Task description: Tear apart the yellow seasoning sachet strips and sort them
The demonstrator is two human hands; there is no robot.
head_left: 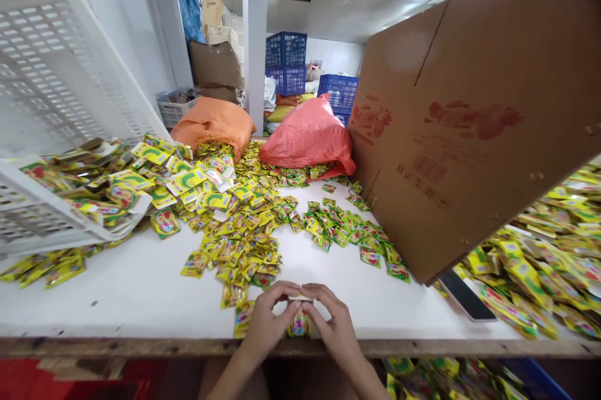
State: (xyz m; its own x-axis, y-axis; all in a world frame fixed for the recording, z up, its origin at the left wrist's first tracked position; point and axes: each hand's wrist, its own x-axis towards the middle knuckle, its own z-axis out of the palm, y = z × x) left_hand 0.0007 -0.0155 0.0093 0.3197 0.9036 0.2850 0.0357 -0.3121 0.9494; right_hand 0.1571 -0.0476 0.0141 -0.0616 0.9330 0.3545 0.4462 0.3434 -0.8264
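Note:
Near the table's front edge, my left hand (269, 315) and my right hand (334, 318) grip a small printed carton (299, 323) from both sides. Its face is yellow and green with pink lettering, and a pale edge shows at its top between my fingertips. My thumbs press on its near side while the index fingers curl over the top; what is inside it is hidden. Just left of my left hand lie yellow sachets (244, 237) in a long heap. Green sachets (338, 225) are scattered beyond my right hand.
A tipped white basket (70, 234) spills flat cartons (188, 181) at left. Behind lie an orange sack (216, 118) and a red sack (310, 134). A large cardboard box (451, 93) leans at right, beside a phone (467, 297) and more cartons (530, 275).

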